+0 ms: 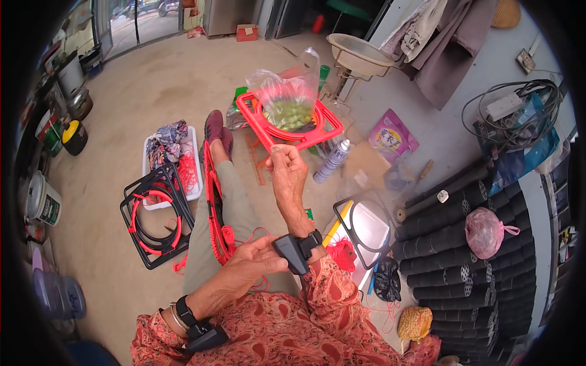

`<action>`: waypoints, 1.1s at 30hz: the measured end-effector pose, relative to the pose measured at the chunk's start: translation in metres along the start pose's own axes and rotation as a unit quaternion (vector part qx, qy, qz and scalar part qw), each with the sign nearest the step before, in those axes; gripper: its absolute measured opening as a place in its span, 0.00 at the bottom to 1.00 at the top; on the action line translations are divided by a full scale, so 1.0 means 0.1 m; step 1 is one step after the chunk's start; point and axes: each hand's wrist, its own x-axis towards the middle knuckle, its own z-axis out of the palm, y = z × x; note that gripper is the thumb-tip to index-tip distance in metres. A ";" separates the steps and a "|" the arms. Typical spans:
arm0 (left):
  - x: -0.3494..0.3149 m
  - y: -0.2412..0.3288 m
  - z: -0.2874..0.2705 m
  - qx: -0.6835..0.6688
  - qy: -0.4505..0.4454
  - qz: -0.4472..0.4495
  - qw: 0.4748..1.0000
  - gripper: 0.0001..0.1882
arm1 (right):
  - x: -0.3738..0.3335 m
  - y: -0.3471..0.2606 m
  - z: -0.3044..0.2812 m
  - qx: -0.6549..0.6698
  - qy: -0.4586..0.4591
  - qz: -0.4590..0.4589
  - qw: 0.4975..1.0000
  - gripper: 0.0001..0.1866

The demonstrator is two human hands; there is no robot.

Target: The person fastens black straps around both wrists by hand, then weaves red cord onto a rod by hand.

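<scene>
Head view: right hand [287, 174] raised, grip pinching red cord [244, 235] running down to left hand's [253, 262] clenched grip.

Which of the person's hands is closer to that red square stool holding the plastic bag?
Right. The right hand is raised just below the red stool; the left hand sits lower, on the lap by the red cord.

1. Red square plastic stool [292, 128] holding clear bag of green bits [287, 100], upper centre.
2. White tray of cloth [173, 160], left.
3. Stacked black mesh rolls [458, 244], right.
4. Pink knotted bag [485, 232] on rolls.
</scene>
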 end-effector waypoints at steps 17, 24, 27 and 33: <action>0.10 0.01 0.25 0.014 0.134 0.002 0.991 0.20 | -0.15 -0.04 0.10 -0.450 -0.049 -0.405 0.795 0.06; 0.10 0.06 0.36 0.033 0.159 -0.043 0.986 0.19 | -0.31 0.12 0.11 -0.476 -0.206 -0.460 0.721 0.13; 0.06 0.06 0.36 0.012 0.156 -0.050 0.986 0.19 | -0.36 0.14 0.16 -0.479 -0.216 -0.482 0.701 0.13; -0.33 0.30 0.13 0.126 0.033 -0.094 0.987 0.19 | -0.55 0.35 -0.08 -0.212 -0.146 -0.040 0.965 0.07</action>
